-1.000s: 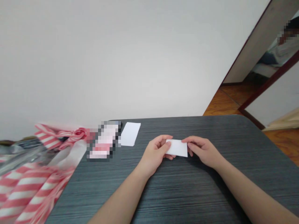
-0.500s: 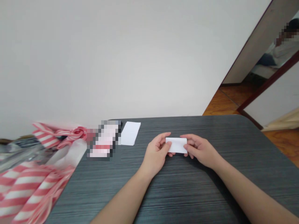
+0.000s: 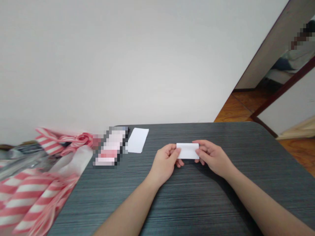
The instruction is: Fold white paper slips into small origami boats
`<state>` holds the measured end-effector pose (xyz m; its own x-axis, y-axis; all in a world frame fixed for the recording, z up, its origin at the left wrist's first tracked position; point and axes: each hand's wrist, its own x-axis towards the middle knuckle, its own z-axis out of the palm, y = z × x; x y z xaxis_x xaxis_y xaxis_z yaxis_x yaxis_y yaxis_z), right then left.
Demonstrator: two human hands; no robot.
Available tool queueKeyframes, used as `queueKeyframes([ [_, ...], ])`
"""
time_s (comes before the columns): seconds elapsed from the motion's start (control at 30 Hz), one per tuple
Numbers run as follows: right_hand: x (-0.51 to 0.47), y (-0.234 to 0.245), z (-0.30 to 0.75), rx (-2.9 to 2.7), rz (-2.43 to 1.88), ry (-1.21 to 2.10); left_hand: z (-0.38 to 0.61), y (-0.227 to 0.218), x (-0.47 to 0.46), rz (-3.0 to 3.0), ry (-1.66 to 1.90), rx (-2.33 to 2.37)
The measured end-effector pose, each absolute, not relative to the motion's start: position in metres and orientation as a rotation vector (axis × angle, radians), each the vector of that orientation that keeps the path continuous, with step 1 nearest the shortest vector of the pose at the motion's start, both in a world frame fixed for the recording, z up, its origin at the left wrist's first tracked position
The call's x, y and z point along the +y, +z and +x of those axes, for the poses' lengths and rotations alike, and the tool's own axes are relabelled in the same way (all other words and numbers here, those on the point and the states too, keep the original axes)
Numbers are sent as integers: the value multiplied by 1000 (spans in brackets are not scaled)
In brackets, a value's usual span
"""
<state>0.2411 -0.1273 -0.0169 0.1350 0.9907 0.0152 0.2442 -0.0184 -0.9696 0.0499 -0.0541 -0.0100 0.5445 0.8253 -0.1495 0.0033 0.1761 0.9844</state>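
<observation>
A small white piece of paper (image 3: 188,151) is held up over the dark table, its top edge looking folded or curled over. My left hand (image 3: 166,161) pinches its left end, thumb in front and fingers behind. At the right end, my right hand (image 3: 213,157) grips it the same way, with the index finger along the top edge. The fingertips behind the paper are partly hidden. Left of my hands, a white sheet or stack of paper (image 3: 138,140) lies flat on the table.
Beside the white sheets lies a blurred-out phone-like object (image 3: 112,146) on the dark table (image 3: 123,196). Red-and-white striped cloth (image 3: 29,196) and clear plastic (image 3: 73,160) are piled off the table's left edge. A white wall (image 3: 137,65) rises behind. A person sits far right.
The paper has tipped slightly, and a folded strip along its top edge shows more distinctly. My left index finger has curled down from above the edge. The view has shifted slightly.
</observation>
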Motion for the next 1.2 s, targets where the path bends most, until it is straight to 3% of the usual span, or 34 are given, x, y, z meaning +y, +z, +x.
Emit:
queueKeyframes([
  [1.2, -126, -18, 242, -1264, -1467, 953, 49, -12, -55, 1398, 612, 837],
])
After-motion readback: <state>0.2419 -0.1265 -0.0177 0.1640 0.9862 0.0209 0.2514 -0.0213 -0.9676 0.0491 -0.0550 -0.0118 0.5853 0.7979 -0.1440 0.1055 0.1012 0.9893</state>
